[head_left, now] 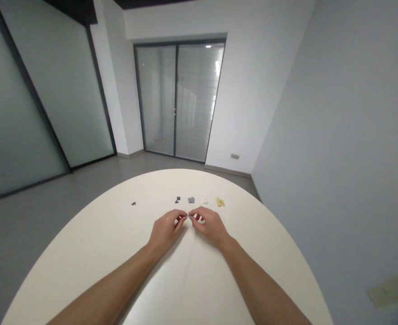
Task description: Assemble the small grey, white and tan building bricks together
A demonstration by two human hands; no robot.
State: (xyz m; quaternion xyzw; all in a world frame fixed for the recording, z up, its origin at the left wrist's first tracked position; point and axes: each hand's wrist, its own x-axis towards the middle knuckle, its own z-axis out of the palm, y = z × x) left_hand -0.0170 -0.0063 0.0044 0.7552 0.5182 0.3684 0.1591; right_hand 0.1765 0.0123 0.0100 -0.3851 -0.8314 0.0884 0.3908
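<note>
hold the tiny gray piece [188,215] gently, pinched now by both left hand [166,225] and right hand [211,224], over the white table [185,280].

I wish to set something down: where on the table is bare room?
Bare table lies between the left forearm and right forearm, and outside each, toward the rim. Crowded: around the hands, beyond them from black pieces to yellow pieces.

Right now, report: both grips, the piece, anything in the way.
Left grip, right grip: both pinching. Small grayish piece between them, partly hidden. Gray pieces, yellow pieces beyond on table, apart from both grips.
</note>
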